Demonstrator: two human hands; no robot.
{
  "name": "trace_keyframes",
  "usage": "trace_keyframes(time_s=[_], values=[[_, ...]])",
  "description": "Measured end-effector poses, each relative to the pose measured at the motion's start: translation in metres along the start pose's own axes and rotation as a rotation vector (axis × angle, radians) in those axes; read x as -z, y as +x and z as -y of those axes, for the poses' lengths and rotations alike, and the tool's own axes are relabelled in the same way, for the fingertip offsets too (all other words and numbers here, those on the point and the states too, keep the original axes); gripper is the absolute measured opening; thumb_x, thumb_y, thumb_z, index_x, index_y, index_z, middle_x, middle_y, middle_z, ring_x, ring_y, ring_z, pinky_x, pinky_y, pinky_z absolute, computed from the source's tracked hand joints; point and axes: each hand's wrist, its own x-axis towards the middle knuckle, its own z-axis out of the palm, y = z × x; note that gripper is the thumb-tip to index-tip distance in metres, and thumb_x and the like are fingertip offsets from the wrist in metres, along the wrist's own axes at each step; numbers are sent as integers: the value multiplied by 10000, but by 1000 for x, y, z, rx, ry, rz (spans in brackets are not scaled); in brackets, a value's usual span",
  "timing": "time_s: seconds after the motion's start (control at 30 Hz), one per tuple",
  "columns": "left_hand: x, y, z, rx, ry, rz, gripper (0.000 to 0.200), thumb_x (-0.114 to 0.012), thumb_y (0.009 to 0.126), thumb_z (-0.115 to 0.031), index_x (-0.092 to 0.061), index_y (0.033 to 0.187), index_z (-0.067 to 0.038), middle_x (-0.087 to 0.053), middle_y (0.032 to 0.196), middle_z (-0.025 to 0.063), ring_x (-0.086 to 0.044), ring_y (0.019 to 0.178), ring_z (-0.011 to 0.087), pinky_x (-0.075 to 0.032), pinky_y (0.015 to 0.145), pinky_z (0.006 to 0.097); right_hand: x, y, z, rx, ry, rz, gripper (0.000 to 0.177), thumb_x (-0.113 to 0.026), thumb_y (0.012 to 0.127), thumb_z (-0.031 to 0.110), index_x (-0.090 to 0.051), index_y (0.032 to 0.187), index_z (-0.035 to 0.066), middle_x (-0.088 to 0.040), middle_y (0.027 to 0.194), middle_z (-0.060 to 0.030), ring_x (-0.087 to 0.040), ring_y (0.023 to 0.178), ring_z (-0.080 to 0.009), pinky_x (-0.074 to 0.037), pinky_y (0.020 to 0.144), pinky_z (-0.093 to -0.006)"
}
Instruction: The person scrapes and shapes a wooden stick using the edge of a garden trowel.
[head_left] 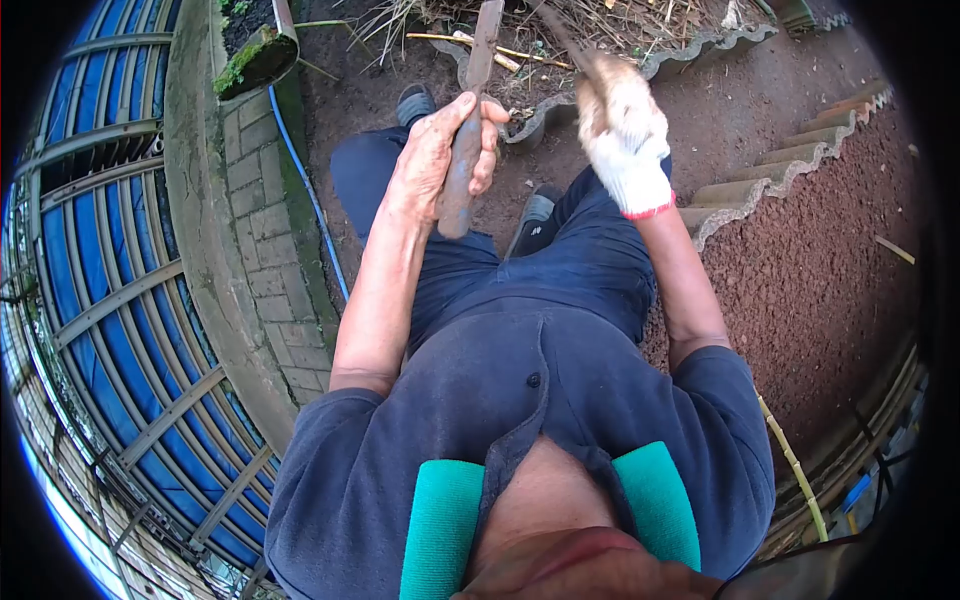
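Observation:
My left hand [432, 160], bare, wraps round a worn, flat bar [462, 180] that looks like wood, with bluish marks on its lower end. The bar stands nearly upright in view, and its top runs out past the frame edge. My right hand [625, 135] wears a white knitted glove with a red cuff, soiled and blurred over the fingers. It is closed on a thin dark stick-like piece [568, 40] that slants to the upper left; motion smears its shape. Both hands are in front of my knees, apart from each other.
Wavy corrugated sheets [720, 45] edge a bed with dry straw [640, 20]. More corrugated edging [790, 170] borders reddish-brown soil [800, 290] at right. On the left lie a brick strip [265, 210], a blue hose [310, 190], a concrete ledge [215, 220] and a blue-backed metal frame [110, 240].

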Motion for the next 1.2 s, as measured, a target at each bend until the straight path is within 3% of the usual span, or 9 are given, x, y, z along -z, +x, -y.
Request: trace_keyframes(time_s=[0.07,0.17,0.27,0.33,0.53,0.73,0.9,1.07,1.2], values=[[-1,4,1,-47,85,-44,376,-513,1031,-337,-609,1042,27,-573,720,31,-526,464,102,-427,392,235,9,-9,12,256,67,95,323,-720,752,68,-691,1074,65,-705,980,-124,-706,890,-293,-583,828,-377],[-6,-1,4,-71,288,-70,352,-530,1026,-314,-642,1007,19,-574,717,25,-567,497,102,-452,423,232,6,-10,4,69,-104,228,263,-666,823,138,-695,1074,65,-696,944,-136,-699,838,-294,-570,764,-403],[-19,-16,9,-135,559,-153,314,-574,1009,-284,-662,1007,17,-575,717,17,-569,499,99,-463,437,238,5,10,-31,-343,35,144,200,-636,893,194,-696,1003,39,-689,781,-146,-677,655,-219,-548,571,-325],[-23,-11,13,-263,514,-259,208,-686,936,-175,-681,1021,15,-603,742,18,-607,582,98,-496,523,232,30,19,2,-1048,819,197,170,-656,885,148,-674,985,13,-703,773,-115,-660,588,-163,-513,496,-261],[-28,15,31,-498,201,-302,203,-756,845,-35,-681,1021,33,-699,865,75,-647,727,110,-519,677,226,30,-22,68,-1435,1374,326,224,-635,884,144,-648,1052,-4,-683,785,-106,-608,544,-128,-444,467,-255],[-36,27,34,-514,-47,-264,207,-768,819,-15,-681,998,40,-682,872,79,-649,742,134,-523,697,249,31,-35,86,-1179,1280,325,292,-709,871,150,-683,1137,34,-622,787,25,-546,658,-43,-428,557,-228],[-36,25,21,-427,-249,-161,179,-755,851,-57,-667,981,28,-674,826,69,-649,724,137,-532,661,256,28,-24,69,-634,926,316,446,-780,806,144,-609,1200,24,-670,910,-22,-629,787,-83,-525,667,-254],[-35,11,3,-450,-303,-74,208,-749,873,-111,-668,984,46,-675,867,93,-661,788,178,-569,727,308,43,-4,69,-611,901,462,641,-822,753,195,-550,1303,8,-651,1154,-157,-652,1052,-216,-539,846,-355],[-19,-1,-19,-522,146,-226,565,-649,900,-542,-704,916,20,-697,842,151,-673,829,200,-559,797,392,55,1,64,-272,657,366,586,-780,756,151,-562,1288,40,-611,1226,-169,-629,1119,-309,-528,910,-395]])
